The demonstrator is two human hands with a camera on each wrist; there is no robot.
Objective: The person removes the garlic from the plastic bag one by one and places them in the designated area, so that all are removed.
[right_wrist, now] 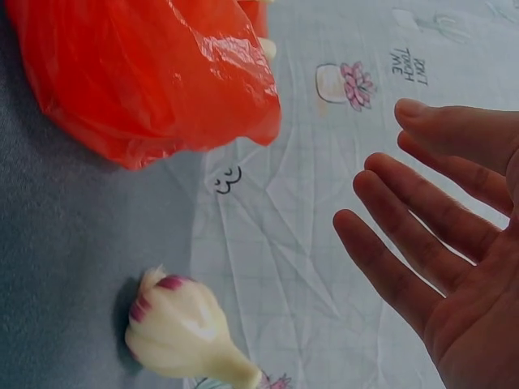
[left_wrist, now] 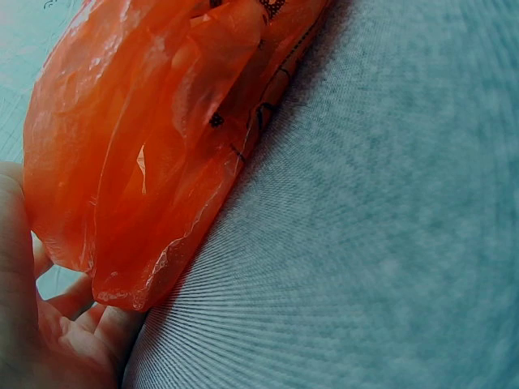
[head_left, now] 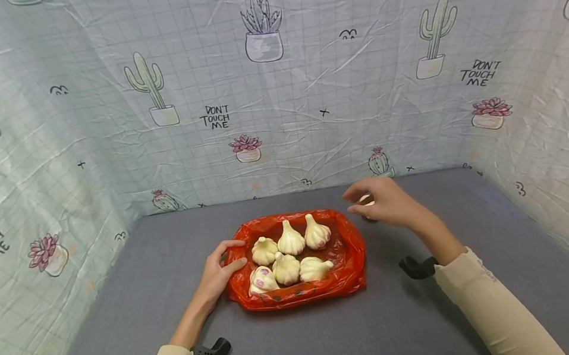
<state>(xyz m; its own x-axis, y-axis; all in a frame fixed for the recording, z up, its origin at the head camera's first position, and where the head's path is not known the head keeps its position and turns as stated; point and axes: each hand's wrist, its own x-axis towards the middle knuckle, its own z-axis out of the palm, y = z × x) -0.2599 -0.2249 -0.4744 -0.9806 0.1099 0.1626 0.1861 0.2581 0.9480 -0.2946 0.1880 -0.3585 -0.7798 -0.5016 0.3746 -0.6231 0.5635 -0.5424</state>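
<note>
Printed sheeting (head_left: 304, 79) backs the grey worktop (head_left: 307, 348). Your left hand (head_left: 215, 275) grips the red bag (head_left: 306, 298) by its left edge, six garlic bulbs (head_left: 286, 270) inside; your right hand (head_left: 389, 202), fingers apart, hovers near a loose bulb (right_wrist: 178, 328) beside the bag.

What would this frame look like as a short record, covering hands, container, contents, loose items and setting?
left hand: touches the left edge of the bag
right hand: above the table, fingers apart, holding nothing
container: red plastic bag, open at the top
contents: six garlic bulbs visible
loose item: one garlic bulb on the table, right of the bag
surface: grey table
backdrop: cloth printed with potted plants
</note>
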